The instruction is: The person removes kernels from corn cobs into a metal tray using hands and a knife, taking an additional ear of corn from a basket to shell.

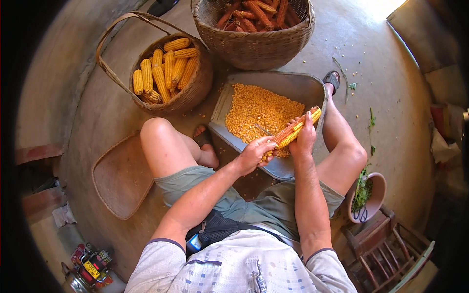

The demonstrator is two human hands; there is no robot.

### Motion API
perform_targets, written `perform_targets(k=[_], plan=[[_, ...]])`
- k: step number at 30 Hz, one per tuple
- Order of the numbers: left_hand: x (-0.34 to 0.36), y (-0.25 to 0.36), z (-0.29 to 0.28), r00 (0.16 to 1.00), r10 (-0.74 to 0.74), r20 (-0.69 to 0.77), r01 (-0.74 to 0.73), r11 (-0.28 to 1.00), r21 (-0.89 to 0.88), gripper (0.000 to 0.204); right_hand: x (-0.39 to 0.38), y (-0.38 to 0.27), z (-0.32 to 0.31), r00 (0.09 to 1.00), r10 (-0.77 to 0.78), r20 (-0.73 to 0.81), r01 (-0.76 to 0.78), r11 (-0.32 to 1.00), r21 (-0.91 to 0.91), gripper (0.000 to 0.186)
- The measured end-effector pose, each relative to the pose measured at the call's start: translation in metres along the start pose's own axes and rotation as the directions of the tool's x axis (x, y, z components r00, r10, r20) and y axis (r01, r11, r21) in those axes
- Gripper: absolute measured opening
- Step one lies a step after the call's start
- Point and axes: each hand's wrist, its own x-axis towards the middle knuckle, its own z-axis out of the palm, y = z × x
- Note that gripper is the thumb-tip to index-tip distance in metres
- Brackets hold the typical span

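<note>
Between my knees, both hands hold one ear of corn [294, 133] aslant above a grey metal bin [303, 83]. Its bare reddish cob shows along one strip, while yellow kernels still sit in rows on the rest. My left hand [258, 152] is closed round the lower end, with a few kernels by its fingers. Toward the upper end, my right hand [305, 136] wraps the ear from the right side. A heap of loose corn kernels [259, 110] lies in the bin. A thin dark stick-like thing [263, 129] rests on the heap.
At the far left stands a handled basket [198, 90] of yellow ears. Beyond the bin, a larger basket [254, 46] holds stripped reddish cobs. A flat woven tray [122, 176] lies left. At right are a pinkish bucket [376, 195] with greens and scissors, and a wooden chair [378, 249].
</note>
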Motion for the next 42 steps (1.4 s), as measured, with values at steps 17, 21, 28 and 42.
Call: perform_targets(k=[17, 21, 28, 42], plan=[[0.009, -0.009, 0.002, 0.962, 0.242, -0.127, -0.177, 0.906, 0.385, 0.041, -0.011, 0.019, 0.005, 0.985, 0.007, 0.174, 0.02, 0.988, -0.152, 0.026], [0.015, -0.02, -0.006, 0.947, 0.285, -0.149, -0.205, 0.892, 0.404, 0.042, -0.004, 0.017, 0.0, 0.971, 0.147, 0.187, -0.136, 0.988, -0.069, 0.024], [0.019, -0.019, -0.016, 0.93, 0.315, -0.188, -0.155, 0.801, 0.579, 0.045, -0.009, 0.015, 0.002, 0.977, 0.088, 0.193, -0.062, 0.989, -0.137, 0.021], [0.025, -0.019, -0.036, 0.879, 0.437, -0.189, -0.301, 0.817, 0.491, 0.056, -0.021, 0.01, -0.001, 0.932, 0.079, 0.355, 0.117, 0.86, -0.498, 0.027]])
